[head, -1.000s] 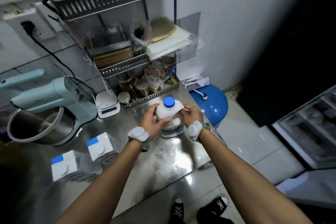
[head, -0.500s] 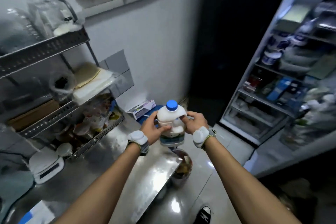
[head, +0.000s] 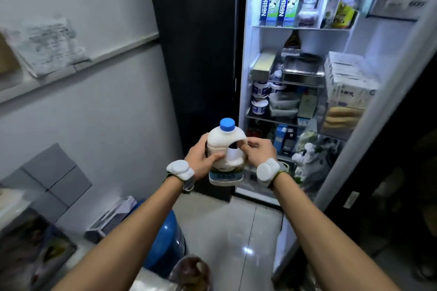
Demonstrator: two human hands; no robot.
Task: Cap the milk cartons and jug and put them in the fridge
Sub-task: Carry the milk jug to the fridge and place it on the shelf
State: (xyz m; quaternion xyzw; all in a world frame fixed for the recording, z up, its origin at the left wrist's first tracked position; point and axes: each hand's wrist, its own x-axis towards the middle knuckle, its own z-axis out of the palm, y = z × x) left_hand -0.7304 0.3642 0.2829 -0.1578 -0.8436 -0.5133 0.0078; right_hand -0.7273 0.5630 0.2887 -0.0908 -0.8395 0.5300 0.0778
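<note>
I hold a white milk jug (head: 224, 146) with a blue cap (head: 227, 124) upright in mid-air, in front of the open fridge (head: 295, 78). My left hand (head: 201, 158) wraps the jug's left side. My right hand (head: 257, 151) grips its handle on the right. Two blue-and-white milk cartons (head: 281, 0) stand on the fridge's top shelf. The cartons from the counter are out of view.
The fridge shelves are crowded with tubs, boxes and a metal pan (head: 301, 71). Its open door (head: 369, 106) stands at right, its bins full. A blue water bottle (head: 165, 243) sits on the floor at lower left beside the counter edge. A white wall is at left.
The jug has left the steel counter and been carried right, still in both hands. My view has swung from the counter to the open fridge, which is closer now.
</note>
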